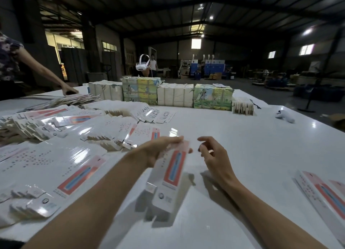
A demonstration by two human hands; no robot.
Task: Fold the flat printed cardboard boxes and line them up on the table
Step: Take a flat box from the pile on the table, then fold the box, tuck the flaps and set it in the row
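My left hand (158, 149) grips the far end of a long white printed box (169, 177) with a red and blue stripe, holding it tilted above the white table (242, 146). Its near end hangs toward me, blurred. My right hand (212, 155) hovers just right of the box's far end, fingers loosely curled and holding nothing. Fanned piles of flat printed boxes (61, 166) cover the left of the table. Folded boxes (324, 190) lie at the right edge.
Wrapped bundles of stock (177, 95) stand in a row across the far side. A white controller (284, 116) lies at the far right. Another person's hand (69, 89) rests on flat boxes at the far left. A person wearing a white headset (142, 64) stands behind the bundles.
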